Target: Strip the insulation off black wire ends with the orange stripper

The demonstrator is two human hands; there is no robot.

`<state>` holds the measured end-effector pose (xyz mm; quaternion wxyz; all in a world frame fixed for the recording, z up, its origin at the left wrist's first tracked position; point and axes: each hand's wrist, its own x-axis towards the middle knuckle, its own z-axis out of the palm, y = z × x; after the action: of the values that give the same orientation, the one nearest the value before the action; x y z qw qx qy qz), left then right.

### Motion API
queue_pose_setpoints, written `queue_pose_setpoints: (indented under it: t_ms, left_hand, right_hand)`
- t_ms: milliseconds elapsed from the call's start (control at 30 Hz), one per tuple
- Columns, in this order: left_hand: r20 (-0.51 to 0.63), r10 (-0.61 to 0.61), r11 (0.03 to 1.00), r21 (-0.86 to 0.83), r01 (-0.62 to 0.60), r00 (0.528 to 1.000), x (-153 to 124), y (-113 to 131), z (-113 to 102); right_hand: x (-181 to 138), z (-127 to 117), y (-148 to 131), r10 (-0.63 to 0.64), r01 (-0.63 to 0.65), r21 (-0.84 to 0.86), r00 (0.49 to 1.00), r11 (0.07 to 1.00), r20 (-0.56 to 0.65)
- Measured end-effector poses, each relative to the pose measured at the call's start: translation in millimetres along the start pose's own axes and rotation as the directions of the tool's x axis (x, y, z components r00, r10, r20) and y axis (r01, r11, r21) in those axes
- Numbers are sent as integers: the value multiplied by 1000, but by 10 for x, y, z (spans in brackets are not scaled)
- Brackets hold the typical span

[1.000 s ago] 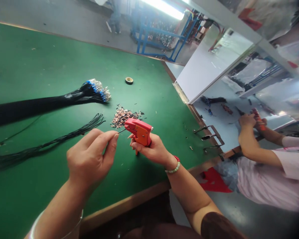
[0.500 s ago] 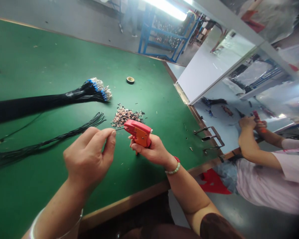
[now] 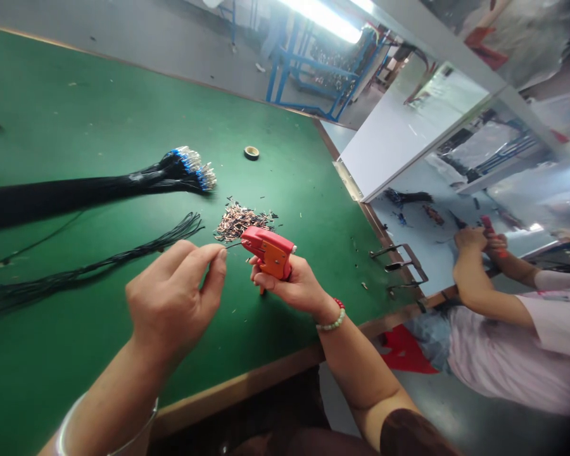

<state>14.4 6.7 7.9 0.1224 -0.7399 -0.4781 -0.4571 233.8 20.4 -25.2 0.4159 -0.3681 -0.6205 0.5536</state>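
Between thumb and forefinger, my left hand (image 3: 175,297) pinches a thin black wire (image 3: 234,245). The wire's free end reaches the jaws of a red and orange wire stripper (image 3: 270,250), and I cannot tell whether the jaws are closed on it. My right hand (image 3: 292,285) is wrapped round the stripper's handles. Just behind the tool lies a heap of copper and black wire scraps (image 3: 240,220). A loose bundle of black wires (image 3: 123,258) stretches along the table to the left of my left hand.
A thick black cable bundle (image 3: 76,197) with blue and silver terminals lies farther back. A tape roll (image 3: 251,152) sits behind the scraps on the green table (image 3: 171,373). A metal bracket (image 3: 403,265) is at the right edge. A co-worker (image 3: 498,342) works at the right-hand bench.
Both hands, the wire and the stripper appear slightly farther right. The view has shifted a little too. My grip on the wire and the tool looks the same.
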Motion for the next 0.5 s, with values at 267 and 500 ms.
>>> queue_pose_setpoints:
  t_ms: [267, 500]
  left_hand:
    - [33, -64, 998, 21, 63, 997, -38, -22, 28]
    - [67, -144, 989, 34, 142, 987, -16, -24, 31]
  right_hand:
    - [-2, 9, -125, 212, -237, 263, 970, 935, 118]
    - [-11, -25, -156, 216, -275, 377, 958, 884, 190]
